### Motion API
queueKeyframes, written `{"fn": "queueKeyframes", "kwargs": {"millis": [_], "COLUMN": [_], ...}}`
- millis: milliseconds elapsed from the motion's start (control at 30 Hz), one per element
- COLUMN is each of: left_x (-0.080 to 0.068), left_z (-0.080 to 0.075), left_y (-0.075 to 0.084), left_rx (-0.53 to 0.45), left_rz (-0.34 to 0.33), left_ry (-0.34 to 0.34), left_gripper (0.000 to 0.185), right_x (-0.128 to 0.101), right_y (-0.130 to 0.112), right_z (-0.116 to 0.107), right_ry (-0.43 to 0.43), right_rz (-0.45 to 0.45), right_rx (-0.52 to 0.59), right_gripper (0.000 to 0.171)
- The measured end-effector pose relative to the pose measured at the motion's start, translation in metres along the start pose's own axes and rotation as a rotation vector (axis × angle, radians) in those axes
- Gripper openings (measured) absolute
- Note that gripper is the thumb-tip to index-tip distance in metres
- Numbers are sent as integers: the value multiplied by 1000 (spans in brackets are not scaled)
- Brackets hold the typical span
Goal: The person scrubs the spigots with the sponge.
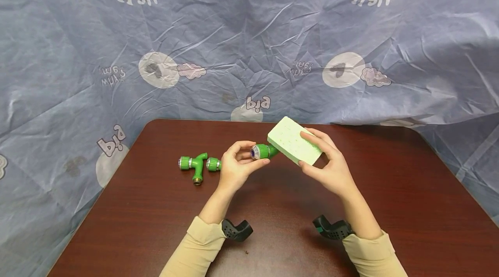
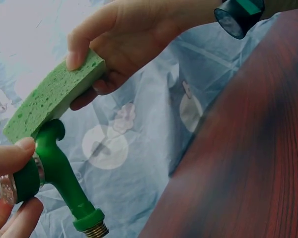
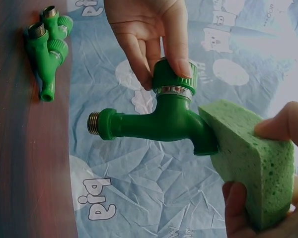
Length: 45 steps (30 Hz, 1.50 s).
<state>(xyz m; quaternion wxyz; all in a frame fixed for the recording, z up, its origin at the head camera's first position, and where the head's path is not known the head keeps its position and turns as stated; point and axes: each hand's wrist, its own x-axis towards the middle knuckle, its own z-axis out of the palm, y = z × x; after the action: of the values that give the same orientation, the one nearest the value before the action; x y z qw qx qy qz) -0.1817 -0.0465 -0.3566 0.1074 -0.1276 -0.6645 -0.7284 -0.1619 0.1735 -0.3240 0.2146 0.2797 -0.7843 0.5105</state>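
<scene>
Above the dark red-brown wooden surface (image 1: 273,233), near its middle, the left hand (image 1: 238,166) holds a green plastic tap with a brass threaded end (image 3: 159,121) in the air. Its grip is closed: thumb and fingers (image 3: 181,62) curl round the ribbed green knob at the top of the tap, so the tap body hangs clear of the palm, with only the knob inside the grip. In the right wrist view the threaded brass end points to 9 o'clock and the spout to 3 o'clock.

The right hand (image 1: 329,166) grips a pale green rectangular cellulose sponge (image 1: 294,140); thumb on one broad face, fingers on the other, pinching it at the end farther from the tap. The free end of the sponge touches the spout of the tap, at 3 o'clock of the left hand's grip in the head view.

A second green plastic fitting with two ribbed knobs (image 1: 199,165) lies on the surface at 9 o'clock of the left hand, just beside it and untouched. A blue printed cloth backdrop (image 1: 249,43) hangs behind the surface at 12 o'clock.
</scene>
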Motion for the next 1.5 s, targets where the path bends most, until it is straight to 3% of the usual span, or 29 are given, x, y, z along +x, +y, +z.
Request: {"fn": "queueKeyframes", "kwargs": {"millis": [100, 233, 333, 567, 767, 1000, 1167, 1500], "left_x": [0, 0, 4, 8, 7, 8, 9, 9], "left_z": [-1, -1, -1, -2, -2, -4, -4, -4], "left_y": [0, -1, -10, -26, -26, -26, -28, -27], "left_rx": [2, -3, -24, -34, -57, -40, -62, -91], "left_rz": [-24, -36, -30, -7, 32, 56, 39, 20], "left_ry": [26, 26, 11, 39, 38, 60, 74, 85], "left_gripper": [44, 44, 45, 48, 46, 41, 42, 41], "right_x": [-1, -5, -5, -2, -2, 1, 1, 0], "right_y": [6, 21, 26, 3, -5, -1, 0, 4], "right_z": [1, 5, 8, 2, 4, -1, -5, -3], "right_ry": [19, -61, -107, 15, -73, 41, 55, -86], "right_rz": [9, -12, -16, -5, -31, -6, -1, -75], "right_rx": [1, 49, 77, -5, 14, 15, 25, 95], "right_gripper": [60, 65, 66, 60, 60, 59, 60, 61]}}
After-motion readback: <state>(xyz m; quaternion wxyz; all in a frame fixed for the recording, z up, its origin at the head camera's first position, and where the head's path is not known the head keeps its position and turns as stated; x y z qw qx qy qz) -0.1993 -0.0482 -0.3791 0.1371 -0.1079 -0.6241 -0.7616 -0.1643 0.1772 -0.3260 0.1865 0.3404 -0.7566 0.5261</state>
